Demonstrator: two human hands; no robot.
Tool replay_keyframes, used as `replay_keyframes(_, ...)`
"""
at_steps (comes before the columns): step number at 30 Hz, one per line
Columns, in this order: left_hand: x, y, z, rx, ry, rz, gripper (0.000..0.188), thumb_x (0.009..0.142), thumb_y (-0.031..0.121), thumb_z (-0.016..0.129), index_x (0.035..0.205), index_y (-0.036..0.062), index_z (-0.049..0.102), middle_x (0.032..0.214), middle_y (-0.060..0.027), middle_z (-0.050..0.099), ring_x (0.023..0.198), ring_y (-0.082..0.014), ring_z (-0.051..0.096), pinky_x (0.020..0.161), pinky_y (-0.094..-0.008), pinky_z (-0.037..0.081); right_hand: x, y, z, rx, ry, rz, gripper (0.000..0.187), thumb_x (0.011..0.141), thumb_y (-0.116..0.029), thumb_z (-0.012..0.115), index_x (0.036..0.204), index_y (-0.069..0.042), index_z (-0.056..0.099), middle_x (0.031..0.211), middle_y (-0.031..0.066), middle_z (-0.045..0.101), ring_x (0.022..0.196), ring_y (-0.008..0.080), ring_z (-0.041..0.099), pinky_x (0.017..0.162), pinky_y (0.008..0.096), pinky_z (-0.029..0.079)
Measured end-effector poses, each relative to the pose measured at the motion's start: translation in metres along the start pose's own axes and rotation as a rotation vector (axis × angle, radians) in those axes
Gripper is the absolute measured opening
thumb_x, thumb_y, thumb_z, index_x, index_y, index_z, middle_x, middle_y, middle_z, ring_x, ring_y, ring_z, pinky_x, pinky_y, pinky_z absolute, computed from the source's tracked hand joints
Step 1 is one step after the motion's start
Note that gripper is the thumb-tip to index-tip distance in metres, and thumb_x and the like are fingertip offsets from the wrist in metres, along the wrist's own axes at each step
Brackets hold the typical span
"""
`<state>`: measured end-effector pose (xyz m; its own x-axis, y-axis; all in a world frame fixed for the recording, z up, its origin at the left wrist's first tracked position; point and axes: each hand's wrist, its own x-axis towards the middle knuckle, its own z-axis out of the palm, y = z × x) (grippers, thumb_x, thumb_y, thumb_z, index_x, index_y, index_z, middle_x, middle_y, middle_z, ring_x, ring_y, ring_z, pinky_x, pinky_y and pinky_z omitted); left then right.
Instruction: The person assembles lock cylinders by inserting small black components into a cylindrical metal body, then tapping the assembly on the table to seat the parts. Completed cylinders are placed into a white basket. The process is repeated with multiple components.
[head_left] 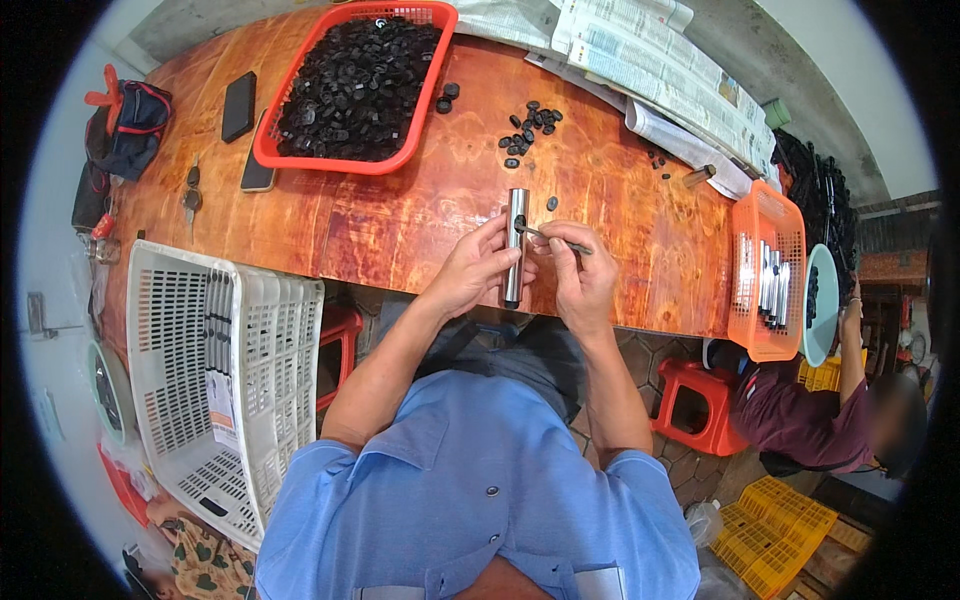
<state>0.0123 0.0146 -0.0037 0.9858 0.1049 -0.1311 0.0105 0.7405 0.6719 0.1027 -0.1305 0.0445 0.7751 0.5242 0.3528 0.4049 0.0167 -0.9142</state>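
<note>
Gripping a silver tube (517,245), my left hand (475,262) is closing its thumb and fingers around the middle, and the tube is pointing lengthwise away from me over the near edge of the wooden bench (650,260). Its black end is facing my body. My right hand (582,270) is pinching a thin dark tool (572,246) between thumb and fingers, and the tool's tip is meeting a dark opening in the tube's side; I cannot tell how deep it is reaching.

One black oval piece (552,203) is lying on the bench just right of the tube's far end, and a loose cluster of similar pieces (530,125) is resting farther off. Beyond my left hand, a red basket (335,164) is holding a heap of small black parts (355,90). A dark phone (238,107) and some keys (191,195) are lying to the left of it.

Newspapers (670,70) are covering the far right edge of the bench. Toward the right end, an orange basket (775,346) is carrying several silver tubes (770,285), with a pale green basin (824,315) standing just beside it. A person in a maroon top (800,415) is sitting nearby on my right. A white crate (290,370) is standing on my left.
</note>
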Motion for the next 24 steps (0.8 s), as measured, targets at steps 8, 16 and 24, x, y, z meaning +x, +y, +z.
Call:
replay_keyframes(8,0.001,-0.005,0.004,0.029,0.022,0.077,0.060,0.098,0.002,0.060,0.151,0.0003,0.032,0.124,-0.0119,0.060,0.105,-0.0192,0.066,0.090,-0.0332,0.057,0.011,-0.024,0.004,-0.316,-0.105,-0.258,0.011,0.090,0.003,0.064,0.101,0.001,0.065,0.098,0.0160,0.067,0.085,0.0302,0.069,0.073,0.0360,0.056)
replay_keyframes(16,-0.001,-0.008,0.001,0.269,0.127,0.081,0.057,0.095,-0.001,0.063,0.147,0.0001,0.039,0.126,-0.0092,0.060,0.114,-0.0162,0.060,0.094,-0.0297,0.052,0.019,-0.050,0.035,-0.668,-0.271,-0.345,0.016,0.080,0.001,0.060,0.095,-0.002,0.056,0.087,0.0145,0.058,0.083,0.0331,0.063,0.070,0.0419,0.053)
replay_keyframes(24,-0.005,0.006,0.003,-0.066,-0.005,-0.019,0.044,0.100,0.007,0.057,0.141,0.0011,0.043,0.120,-0.0113,0.062,0.103,-0.0232,0.069,0.091,-0.0380,0.059,0.013,-0.046,0.005,-0.293,-0.061,-0.153,0.017,0.091,0.000,0.062,0.107,0.001,0.062,0.100,0.0188,0.068,0.090,0.0278,0.071,0.076,0.0284,0.056)
